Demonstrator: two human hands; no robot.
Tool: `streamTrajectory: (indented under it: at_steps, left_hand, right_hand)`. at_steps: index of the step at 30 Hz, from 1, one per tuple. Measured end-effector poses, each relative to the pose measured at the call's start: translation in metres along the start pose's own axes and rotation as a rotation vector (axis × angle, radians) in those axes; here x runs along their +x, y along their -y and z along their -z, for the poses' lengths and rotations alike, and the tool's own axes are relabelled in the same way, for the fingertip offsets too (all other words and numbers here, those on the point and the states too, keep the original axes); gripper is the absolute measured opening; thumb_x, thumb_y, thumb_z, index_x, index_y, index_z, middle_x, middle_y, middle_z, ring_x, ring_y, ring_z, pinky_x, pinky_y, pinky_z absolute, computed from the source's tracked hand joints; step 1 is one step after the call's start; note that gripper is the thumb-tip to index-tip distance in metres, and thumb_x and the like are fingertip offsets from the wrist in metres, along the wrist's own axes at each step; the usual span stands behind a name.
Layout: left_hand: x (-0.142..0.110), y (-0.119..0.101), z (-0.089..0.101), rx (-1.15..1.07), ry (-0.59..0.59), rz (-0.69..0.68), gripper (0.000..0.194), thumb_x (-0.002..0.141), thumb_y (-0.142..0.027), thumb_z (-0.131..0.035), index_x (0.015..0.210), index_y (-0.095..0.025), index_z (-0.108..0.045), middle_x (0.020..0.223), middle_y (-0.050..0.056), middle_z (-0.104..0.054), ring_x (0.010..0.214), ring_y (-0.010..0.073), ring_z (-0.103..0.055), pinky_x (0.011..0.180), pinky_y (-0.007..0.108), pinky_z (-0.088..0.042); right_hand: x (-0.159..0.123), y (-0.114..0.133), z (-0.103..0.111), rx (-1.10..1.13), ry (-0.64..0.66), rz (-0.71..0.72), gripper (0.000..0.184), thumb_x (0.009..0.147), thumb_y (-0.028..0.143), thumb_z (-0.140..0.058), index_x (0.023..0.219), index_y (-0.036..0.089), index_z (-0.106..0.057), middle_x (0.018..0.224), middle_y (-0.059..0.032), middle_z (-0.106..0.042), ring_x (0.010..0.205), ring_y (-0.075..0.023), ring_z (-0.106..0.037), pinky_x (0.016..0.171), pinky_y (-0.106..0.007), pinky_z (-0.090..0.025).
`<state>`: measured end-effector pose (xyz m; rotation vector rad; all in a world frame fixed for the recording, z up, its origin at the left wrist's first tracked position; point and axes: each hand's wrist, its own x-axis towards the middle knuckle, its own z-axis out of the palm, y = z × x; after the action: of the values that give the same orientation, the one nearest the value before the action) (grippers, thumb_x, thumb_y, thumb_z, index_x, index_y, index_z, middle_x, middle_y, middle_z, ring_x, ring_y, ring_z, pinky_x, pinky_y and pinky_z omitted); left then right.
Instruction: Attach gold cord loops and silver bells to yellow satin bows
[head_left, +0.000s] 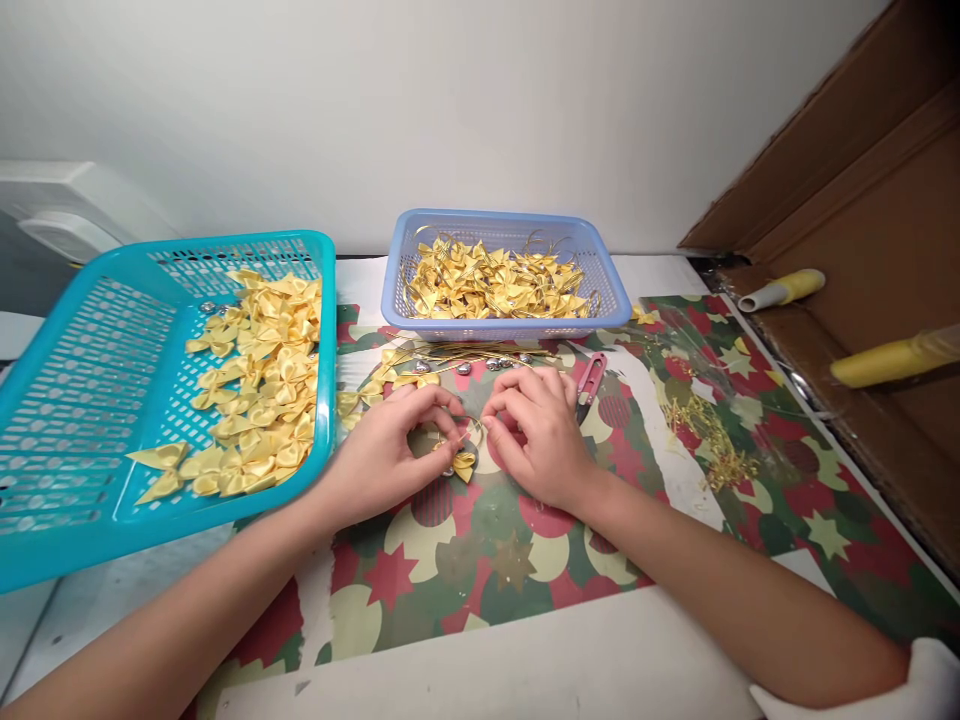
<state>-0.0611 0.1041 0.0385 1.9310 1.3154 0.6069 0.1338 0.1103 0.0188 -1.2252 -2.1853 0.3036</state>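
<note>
My left hand [397,445] and my right hand [544,440] are close together over the patterned paper. Thumb and fingers of each are pinched on a thin gold cord [480,428] that loops between them. Just under my left fingertips is a yellow ribbon bow [464,465], with a small silver bell [448,471] partly hidden beside it. Behind the fingers lie straight gold cords [487,349] and several loose silver bells [464,368]. Pink-handled thread snips [593,377] rest just past my right hand. More loose yellow bows [369,393] are near my left wrist.
At left stands a teal basket [328,370] with many yellow bows inside. A blue basket [506,325] at the back holds bows with gold cords. Gold cord scraps [712,445] lie to the right, near a cardboard box [855,200] with yellow-wrapped tubes [784,289].
</note>
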Motion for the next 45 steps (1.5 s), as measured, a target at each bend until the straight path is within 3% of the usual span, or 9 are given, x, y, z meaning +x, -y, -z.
streamTrajectory:
  at_steps: [19, 27, 34, 45]
  left_hand:
    - [-0.004, 0.001, -0.004, 0.021, -0.022, -0.016, 0.011, 0.079, -0.018, -0.054, 0.089, -0.022, -0.056, 0.082, 0.0, -0.069, 0.084, 0.0208, -0.064, 0.078, 0.033, -0.045]
    - [-0.009, -0.008, -0.008, -0.097, -0.071, 0.033, 0.002, 0.083, -0.021, -0.054, 0.084, -0.021, -0.054, 0.081, 0.001, -0.062, 0.079, 0.0188, -0.061, 0.069, 0.03, -0.047]
    - [-0.013, -0.009, -0.014, -0.181, -0.085, 0.046, 0.005, 0.081, -0.017, -0.055, 0.08, -0.022, -0.052, 0.078, -0.001, -0.058, 0.076, 0.0165, -0.06, 0.069, 0.029, -0.047]
    - [-0.012, -0.01, -0.02, -0.316, -0.064, 0.106, 0.003, 0.08, -0.018, -0.055, 0.079, -0.021, -0.054, 0.077, -0.001, -0.06, 0.072, 0.0151, -0.06, 0.064, 0.027, -0.048]
  right_hand:
    - [0.003, -0.005, 0.001, -0.05, -0.044, 0.002, 0.012, 0.091, 0.019, -0.051, 0.082, 0.021, -0.059, 0.102, -0.0036, -0.064, 0.099, -0.0221, -0.048, 0.085, -0.039, -0.029]
    - [0.007, -0.007, 0.01, -0.097, -0.046, 0.023, 0.015, 0.092, 0.019, -0.05, 0.082, 0.024, -0.061, 0.101, -0.0014, -0.068, 0.1, -0.0238, -0.046, 0.088, -0.042, -0.028]
    - [0.009, -0.007, 0.015, -0.129, -0.036, 0.043, 0.016, 0.093, 0.019, -0.05, 0.083, 0.025, -0.061, 0.098, 0.0005, -0.07, 0.098, -0.0234, -0.045, 0.086, -0.042, -0.026]
    - [0.012, -0.009, 0.017, -0.118, 0.008, 0.053, 0.015, 0.094, 0.02, -0.05, 0.083, 0.024, -0.06, 0.1, 0.0009, -0.07, 0.098, -0.0226, -0.046, 0.085, -0.041, -0.026]
